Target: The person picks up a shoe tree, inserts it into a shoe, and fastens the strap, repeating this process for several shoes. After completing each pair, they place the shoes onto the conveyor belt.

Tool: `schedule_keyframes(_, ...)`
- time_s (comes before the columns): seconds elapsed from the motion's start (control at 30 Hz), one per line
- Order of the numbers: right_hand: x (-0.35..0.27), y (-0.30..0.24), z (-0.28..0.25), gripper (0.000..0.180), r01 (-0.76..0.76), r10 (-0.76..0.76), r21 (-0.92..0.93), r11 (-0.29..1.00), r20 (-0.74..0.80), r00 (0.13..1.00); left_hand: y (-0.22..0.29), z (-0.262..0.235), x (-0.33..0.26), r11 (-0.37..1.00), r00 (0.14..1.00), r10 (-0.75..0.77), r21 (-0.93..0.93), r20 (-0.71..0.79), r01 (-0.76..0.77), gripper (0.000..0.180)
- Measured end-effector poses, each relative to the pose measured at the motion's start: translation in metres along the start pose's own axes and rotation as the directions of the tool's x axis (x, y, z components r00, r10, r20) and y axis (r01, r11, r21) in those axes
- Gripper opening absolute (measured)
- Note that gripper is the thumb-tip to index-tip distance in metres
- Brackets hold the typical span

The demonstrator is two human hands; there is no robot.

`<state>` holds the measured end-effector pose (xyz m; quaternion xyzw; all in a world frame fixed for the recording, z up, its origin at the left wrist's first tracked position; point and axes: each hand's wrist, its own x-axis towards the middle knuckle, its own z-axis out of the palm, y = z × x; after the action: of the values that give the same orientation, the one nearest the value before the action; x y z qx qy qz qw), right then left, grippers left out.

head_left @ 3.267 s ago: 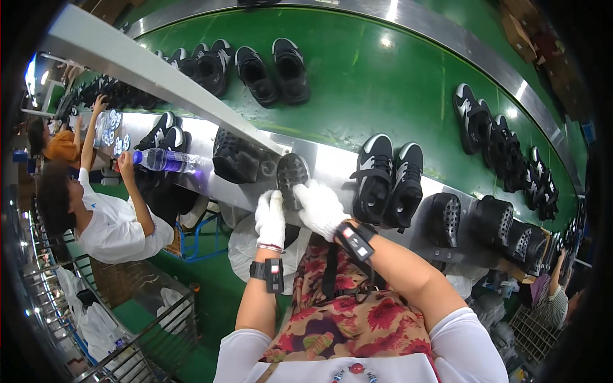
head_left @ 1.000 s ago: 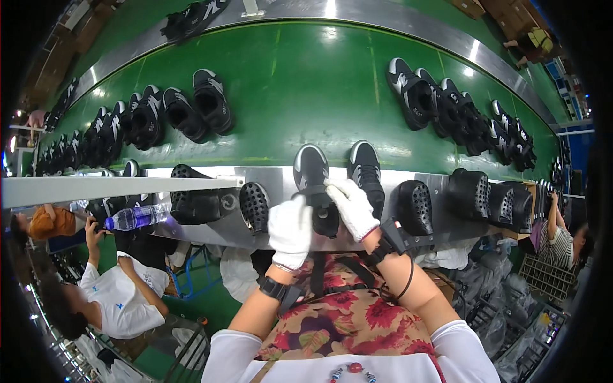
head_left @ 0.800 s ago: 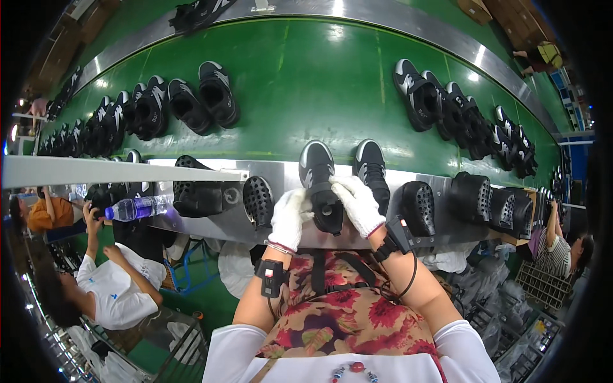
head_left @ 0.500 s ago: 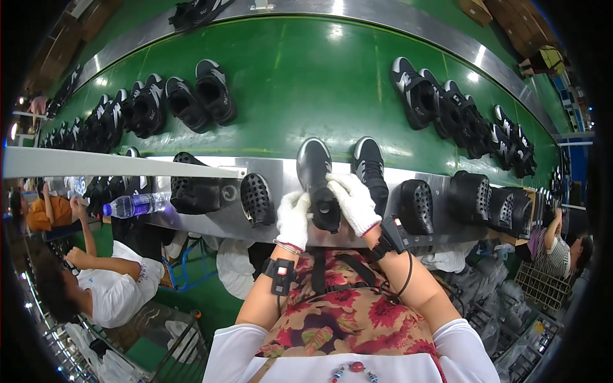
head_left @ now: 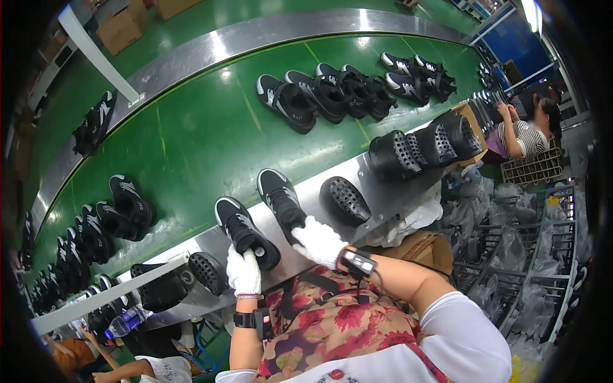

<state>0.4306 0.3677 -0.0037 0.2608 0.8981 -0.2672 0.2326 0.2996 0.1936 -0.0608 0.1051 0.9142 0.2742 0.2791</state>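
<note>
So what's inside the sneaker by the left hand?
Inside the black-and-silver sneaker, a small pale round spot shows near the heel; I can't tell what it is. The upper covers everything toward the toe.

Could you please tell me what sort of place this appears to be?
Probably a shoe factory: rows of matching black shoes stand on a long green surface, perhaps a conveyor, and dimpled black forms, possibly shoe lasts, line its metal edge.
</note>
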Motion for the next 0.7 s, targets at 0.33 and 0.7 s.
schedule_keyframes(0.33,0.171,-0.083,-0.023,0.032,0.338,-0.226,0.177,0.924,-0.458,0.859,0.033,-0.094,0.142,0.97,0.94,0.226,-0.026,-0.257,-0.24,0.054)
schedule_keyframes(0.7,0.079,-0.125,0.058,0.044,0.628,-0.611,0.142,0.765,-0.147,0.778,-0.087,-0.071,-0.042,0.903,0.929,0.224,0.422,-0.294,-0.084,0.071)
